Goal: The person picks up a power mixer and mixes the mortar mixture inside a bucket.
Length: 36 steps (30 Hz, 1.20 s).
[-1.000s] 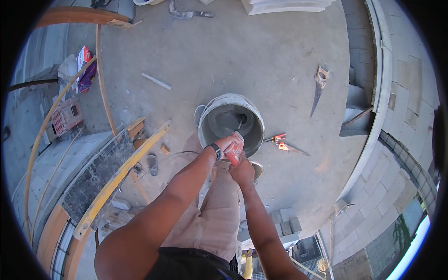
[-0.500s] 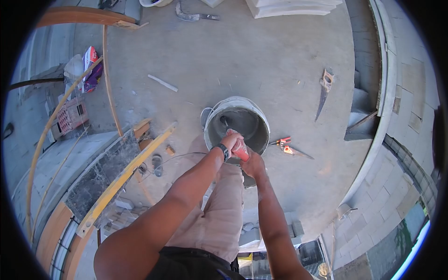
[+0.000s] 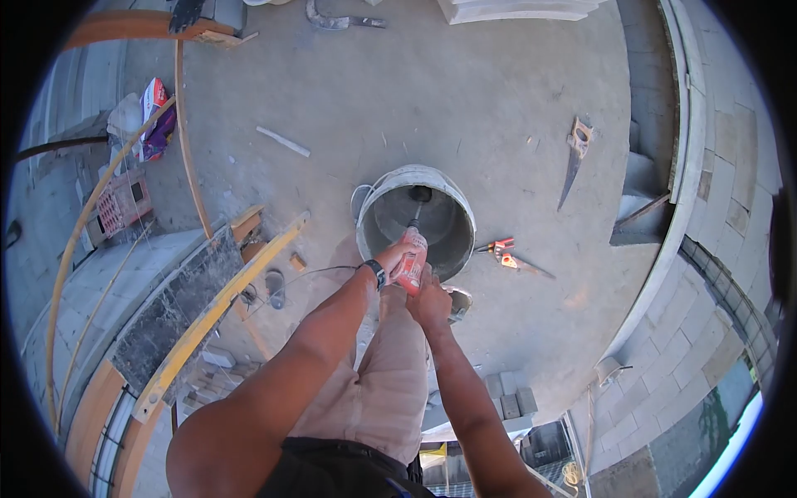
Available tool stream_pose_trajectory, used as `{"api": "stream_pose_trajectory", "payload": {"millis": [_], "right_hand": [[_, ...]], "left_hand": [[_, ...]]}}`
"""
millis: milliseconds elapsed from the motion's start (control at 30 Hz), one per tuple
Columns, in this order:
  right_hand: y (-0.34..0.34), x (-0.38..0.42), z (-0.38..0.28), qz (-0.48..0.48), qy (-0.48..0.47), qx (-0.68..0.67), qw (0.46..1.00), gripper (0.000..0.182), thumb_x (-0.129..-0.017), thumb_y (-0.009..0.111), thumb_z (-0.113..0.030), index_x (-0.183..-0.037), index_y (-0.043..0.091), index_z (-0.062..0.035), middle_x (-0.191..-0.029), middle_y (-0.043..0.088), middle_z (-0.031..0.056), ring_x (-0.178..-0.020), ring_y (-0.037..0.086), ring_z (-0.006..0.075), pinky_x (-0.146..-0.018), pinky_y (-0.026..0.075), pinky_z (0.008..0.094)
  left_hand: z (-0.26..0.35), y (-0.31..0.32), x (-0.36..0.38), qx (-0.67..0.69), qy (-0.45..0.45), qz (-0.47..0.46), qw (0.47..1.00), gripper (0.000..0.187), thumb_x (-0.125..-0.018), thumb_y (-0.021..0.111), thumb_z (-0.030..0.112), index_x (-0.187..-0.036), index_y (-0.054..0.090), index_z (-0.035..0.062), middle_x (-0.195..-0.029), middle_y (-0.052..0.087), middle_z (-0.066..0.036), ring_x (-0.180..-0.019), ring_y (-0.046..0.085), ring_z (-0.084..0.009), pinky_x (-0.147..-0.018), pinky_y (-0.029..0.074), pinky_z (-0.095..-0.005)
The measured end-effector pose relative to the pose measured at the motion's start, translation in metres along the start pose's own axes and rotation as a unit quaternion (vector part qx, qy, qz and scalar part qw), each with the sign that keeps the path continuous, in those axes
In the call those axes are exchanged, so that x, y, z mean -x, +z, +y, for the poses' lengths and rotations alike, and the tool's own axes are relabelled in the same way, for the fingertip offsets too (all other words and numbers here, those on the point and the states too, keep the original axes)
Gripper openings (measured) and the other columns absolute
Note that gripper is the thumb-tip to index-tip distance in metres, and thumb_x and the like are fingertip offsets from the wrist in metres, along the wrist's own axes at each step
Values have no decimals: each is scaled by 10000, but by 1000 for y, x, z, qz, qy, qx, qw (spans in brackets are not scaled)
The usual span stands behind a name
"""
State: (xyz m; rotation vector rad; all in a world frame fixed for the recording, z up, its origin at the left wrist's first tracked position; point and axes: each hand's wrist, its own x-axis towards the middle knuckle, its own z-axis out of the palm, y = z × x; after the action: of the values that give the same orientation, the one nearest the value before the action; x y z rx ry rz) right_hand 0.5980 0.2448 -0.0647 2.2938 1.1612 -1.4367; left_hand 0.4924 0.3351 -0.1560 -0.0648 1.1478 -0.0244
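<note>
A red power drill (image 3: 411, 267) is held between both hands, pointing away from me over a large bucket (image 3: 455, 226). My left hand (image 3: 393, 258) wraps round the front of its body, a watch on that wrist. My right hand (image 3: 430, 302) is closed round the rear end. From the drill a thin mixing rod (image 3: 417, 215) runs into the bucket, and its dark lower end meets the grey contents near the far inner wall. A cable trails off to the left of the drill.
Pliers (image 3: 501, 246) and a small handsaw (image 3: 525, 266) lie right of the bucket. A larger handsaw (image 3: 575, 159) rests farther right. On the left a yellow beam (image 3: 224, 311) slants past a dark board. A smaller container (image 3: 459, 304) stands behind the bucket, near my right hand.
Both hands have drawn the drill slightly back toward me and left. The rod's lower end has shifted from the bucket's left side to its far side.
</note>
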Motion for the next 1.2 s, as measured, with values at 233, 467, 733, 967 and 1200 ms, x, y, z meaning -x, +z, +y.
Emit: {"api": "stream_pose_trajectory", "payload": {"millis": [233,467,733,967,1200], "right_hand": [[-51,-11,-11,-38,78,-40,995,516,-750,677,-219,-1200,529,-14,-1036,679,219,-962,671,385,-820,537,461],[-70,-53,18,-95,37,-161,982,469,-724,647,-201,-1165,613,-43,-1036,680,244,-995,650,401,-874,504,467],[-65,-32,14,-48,-60,-82,994,507,-788,608,-215,-1287,548,-144,-1092,657,238,-1031,633,390,-862,513,475],[0,-2,11,-34,-44,24,998,592,-820,611,-266,-1357,424,-104,-1150,632,199,-954,663,401,-801,538,508],[14,16,-20,-39,95,-62,993,694,-779,669,-276,-1373,398,-42,-1164,621,214,-993,659,389,-837,530,488]], "left_hand": [[25,23,-28,-48,-143,-23,988,302,-840,675,297,-1068,605,111,-937,666,-64,-797,667,-198,-724,560,-408],[54,62,-16,-77,-150,101,980,301,-809,684,337,-984,580,114,-932,648,-100,-873,669,-276,-853,545,-548],[0,6,-38,4,-11,81,997,270,-759,718,270,-951,622,106,-912,645,-117,-791,669,-241,-665,572,-443],[-45,-23,-17,48,82,71,993,390,-829,685,212,-1178,562,92,-1009,652,-94,-824,679,-221,-730,569,-371],[-30,-28,-12,-115,17,28,993,416,-782,734,240,-1126,600,48,-942,670,-71,-802,671,-189,-739,545,-361]]}}
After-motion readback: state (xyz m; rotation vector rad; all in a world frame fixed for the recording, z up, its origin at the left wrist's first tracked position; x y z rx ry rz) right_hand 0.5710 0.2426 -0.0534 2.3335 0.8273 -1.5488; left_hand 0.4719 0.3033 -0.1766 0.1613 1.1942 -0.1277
